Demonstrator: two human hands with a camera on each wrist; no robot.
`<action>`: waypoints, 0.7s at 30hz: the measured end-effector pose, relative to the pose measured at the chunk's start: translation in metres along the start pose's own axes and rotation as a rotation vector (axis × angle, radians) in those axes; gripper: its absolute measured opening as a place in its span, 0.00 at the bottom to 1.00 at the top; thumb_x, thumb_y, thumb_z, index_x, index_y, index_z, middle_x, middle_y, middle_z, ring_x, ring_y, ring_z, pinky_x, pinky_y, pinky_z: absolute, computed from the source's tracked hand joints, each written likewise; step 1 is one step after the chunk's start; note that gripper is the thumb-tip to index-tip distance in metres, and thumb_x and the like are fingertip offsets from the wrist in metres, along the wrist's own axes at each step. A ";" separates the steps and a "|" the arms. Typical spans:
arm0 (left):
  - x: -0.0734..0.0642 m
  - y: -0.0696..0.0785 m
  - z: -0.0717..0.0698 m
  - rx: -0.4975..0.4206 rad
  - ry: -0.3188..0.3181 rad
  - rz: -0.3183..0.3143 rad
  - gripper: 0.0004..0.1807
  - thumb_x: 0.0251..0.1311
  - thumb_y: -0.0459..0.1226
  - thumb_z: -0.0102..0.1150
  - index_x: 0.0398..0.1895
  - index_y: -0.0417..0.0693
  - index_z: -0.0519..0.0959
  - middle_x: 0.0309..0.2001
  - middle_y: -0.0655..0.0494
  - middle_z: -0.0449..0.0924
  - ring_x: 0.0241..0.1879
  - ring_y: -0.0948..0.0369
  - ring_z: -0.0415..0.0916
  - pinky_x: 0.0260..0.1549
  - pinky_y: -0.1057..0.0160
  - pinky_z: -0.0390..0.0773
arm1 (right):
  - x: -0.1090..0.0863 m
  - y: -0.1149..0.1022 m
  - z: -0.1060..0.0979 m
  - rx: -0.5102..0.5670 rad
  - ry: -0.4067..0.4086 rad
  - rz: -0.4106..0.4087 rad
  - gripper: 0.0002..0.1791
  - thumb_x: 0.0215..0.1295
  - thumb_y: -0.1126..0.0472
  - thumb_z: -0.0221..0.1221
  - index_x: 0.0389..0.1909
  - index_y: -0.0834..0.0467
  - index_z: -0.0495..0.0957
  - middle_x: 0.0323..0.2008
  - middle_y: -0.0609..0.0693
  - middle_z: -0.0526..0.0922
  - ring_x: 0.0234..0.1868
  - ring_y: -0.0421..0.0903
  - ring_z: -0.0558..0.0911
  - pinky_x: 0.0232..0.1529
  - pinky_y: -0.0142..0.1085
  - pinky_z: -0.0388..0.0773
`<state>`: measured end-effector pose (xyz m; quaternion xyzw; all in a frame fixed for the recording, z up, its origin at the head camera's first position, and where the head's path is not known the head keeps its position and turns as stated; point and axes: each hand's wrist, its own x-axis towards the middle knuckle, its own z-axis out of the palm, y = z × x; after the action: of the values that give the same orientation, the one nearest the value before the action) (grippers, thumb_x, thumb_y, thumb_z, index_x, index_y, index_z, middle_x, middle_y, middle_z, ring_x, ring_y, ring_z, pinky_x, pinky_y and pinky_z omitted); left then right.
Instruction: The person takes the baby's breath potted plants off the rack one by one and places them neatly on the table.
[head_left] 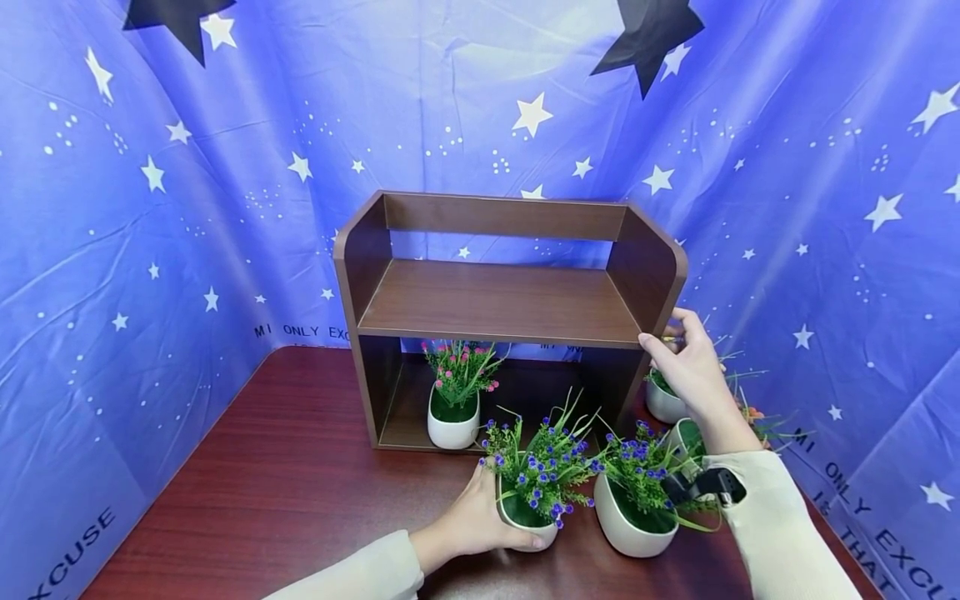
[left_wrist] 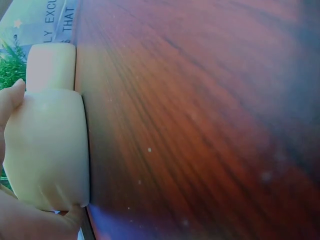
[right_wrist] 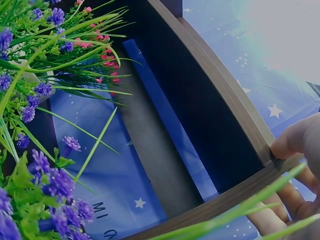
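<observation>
A brown two-tier wooden shelf [head_left: 487, 304] stands on the table. My left hand [head_left: 468, 517] grips a white pot of purple-blue flowers [head_left: 528, 492] in front of it, thumb and fingers on either side; in the left wrist view the pot's wall [left_wrist: 47, 145] sits against the tabletop. My right hand [head_left: 693, 371] holds the shelf's right side panel, thumb at the front edge and fingers along the outer face. On the lower tier stands a white pot of pink flowers [head_left: 453, 427]. Another purple-flowered pot [head_left: 633, 521] stands just right of the gripped one.
More potted plants [head_left: 663, 404] stand right of the shelf, partly hidden by my right arm. The dark red table [head_left: 240, 467] extends to the left. A blue starry curtain [head_left: 450, 108] surrounds the back and sides.
</observation>
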<state>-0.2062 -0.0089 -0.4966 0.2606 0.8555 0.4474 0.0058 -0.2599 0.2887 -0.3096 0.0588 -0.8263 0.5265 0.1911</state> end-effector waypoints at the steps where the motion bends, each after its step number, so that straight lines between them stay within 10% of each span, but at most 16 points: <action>1: 0.000 0.000 0.000 0.001 -0.002 -0.001 0.56 0.32 0.61 0.82 0.69 0.58 0.66 0.65 0.56 0.65 0.65 0.56 0.61 0.62 0.50 0.69 | 0.000 0.000 0.000 0.000 0.001 0.000 0.30 0.73 0.58 0.58 0.69 0.62 0.59 0.50 0.54 0.70 0.35 0.36 0.77 0.35 0.26 0.78; 21: -0.001 0.003 -0.036 -0.048 -0.113 -0.051 0.66 0.39 0.58 0.80 0.76 0.41 0.53 0.69 0.49 0.59 0.70 0.54 0.57 0.67 0.48 0.61 | 0.001 0.002 0.000 -0.006 0.006 0.004 0.31 0.73 0.58 0.57 0.70 0.62 0.58 0.51 0.55 0.69 0.35 0.36 0.77 0.35 0.25 0.77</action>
<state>-0.2131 -0.0357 -0.4732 0.2634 0.8491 0.4521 0.0717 -0.2609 0.2899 -0.3105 0.0550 -0.8276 0.5244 0.1926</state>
